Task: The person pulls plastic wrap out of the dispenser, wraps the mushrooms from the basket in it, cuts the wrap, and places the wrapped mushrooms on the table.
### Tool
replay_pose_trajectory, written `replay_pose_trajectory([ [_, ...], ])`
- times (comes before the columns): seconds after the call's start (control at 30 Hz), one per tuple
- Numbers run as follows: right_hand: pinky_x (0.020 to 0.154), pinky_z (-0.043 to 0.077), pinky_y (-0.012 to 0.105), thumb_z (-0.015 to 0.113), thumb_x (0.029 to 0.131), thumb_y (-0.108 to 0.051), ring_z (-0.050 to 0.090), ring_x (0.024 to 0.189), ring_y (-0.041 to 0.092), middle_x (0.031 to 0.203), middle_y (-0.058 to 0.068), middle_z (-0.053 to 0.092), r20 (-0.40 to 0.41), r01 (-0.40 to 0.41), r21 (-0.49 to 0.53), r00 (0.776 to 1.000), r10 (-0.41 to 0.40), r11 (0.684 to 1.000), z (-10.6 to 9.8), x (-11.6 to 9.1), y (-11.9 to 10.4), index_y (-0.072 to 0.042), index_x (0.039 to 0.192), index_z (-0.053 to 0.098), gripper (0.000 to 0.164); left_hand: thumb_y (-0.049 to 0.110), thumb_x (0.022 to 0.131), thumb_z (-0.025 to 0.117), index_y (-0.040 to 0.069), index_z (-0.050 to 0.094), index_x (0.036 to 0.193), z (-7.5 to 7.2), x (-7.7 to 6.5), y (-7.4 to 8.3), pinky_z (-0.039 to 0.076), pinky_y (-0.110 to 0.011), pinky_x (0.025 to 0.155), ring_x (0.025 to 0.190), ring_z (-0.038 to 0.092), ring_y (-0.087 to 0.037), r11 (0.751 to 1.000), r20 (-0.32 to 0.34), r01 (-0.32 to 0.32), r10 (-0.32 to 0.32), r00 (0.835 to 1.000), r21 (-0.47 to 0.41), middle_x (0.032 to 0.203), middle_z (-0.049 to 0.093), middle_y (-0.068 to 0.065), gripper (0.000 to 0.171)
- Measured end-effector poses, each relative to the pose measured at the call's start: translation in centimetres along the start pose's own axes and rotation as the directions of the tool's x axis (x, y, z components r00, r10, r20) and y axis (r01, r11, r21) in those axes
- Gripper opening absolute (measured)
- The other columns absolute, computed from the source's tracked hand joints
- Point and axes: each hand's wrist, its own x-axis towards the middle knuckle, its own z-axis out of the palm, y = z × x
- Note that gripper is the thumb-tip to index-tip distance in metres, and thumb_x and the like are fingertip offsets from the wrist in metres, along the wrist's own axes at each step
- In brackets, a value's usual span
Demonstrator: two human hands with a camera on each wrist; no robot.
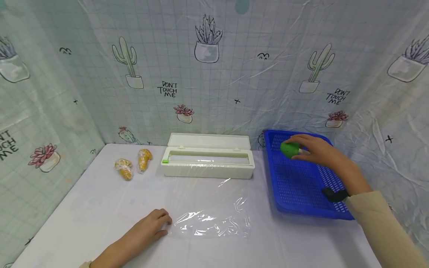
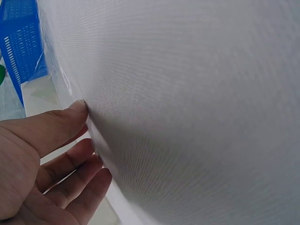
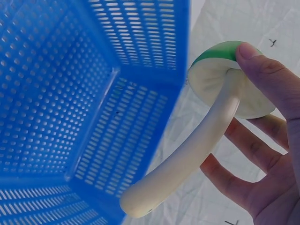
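Note:
Over the blue basket [image 1: 295, 203], my right hand [image 1: 313, 149] holds a mushroom [image 3: 197, 136] with a green cap and a long pale stem. The thumb presses the cap's rim, and the other fingers lie behind the cap and stem in the right wrist view. On the white table, my left hand [image 1: 147, 229] rests with its fingertips down at the left edge of a clear sheet of plastic wrap [image 1: 211, 223]. That sheet runs out from a white wrap dispenser [image 1: 209, 171], whose lid stands raised at the back.
Two yellow pieces bundled in clear wrap, one left [image 1: 124, 169] and one right [image 1: 144, 160], lie at the back left of the table [image 1: 100, 208]. A cactus-print curtain [image 1: 228, 85] hangs behind and along both sides.

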Motion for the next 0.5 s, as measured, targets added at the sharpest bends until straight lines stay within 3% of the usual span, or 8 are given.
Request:
replay_pose_trajectory([
  [0.23,0.086,0.055,0.059,0.082,0.087,-0.021,0.063,0.112,0.042,0.139,0.021,0.057,-0.043,0.024,0.008,0.999,-0.024,1.000,-0.5,-1.1,-1.5,-0.014,0.135,0.062,0.053,0.009,0.081,0.085,0.015,0.066,0.098,0.1,-0.1,-0.1,0.057,-0.029,0.080,0.097,0.059,-0.016,1.000,0.008,0.005,-0.005,1.000,0.001,0.106,0.059,0.006,0.026],
  [0.5,0.082,0.057,0.057,0.086,0.082,-0.014,0.063,0.113,0.044,0.138,0.020,0.058,-0.113,0.101,-0.007,0.988,-0.101,0.995,-0.3,-2.2,-3.2,-0.015,0.135,0.061,0.058,0.009,0.079,0.086,0.015,0.066,0.097,0.3,-0.1,-0.2,0.057,-0.030,0.079,0.097,0.060,-0.017,1.000,-0.016,-0.007,0.007,1.000,0.012,0.105,0.059,0.005,0.027],
])
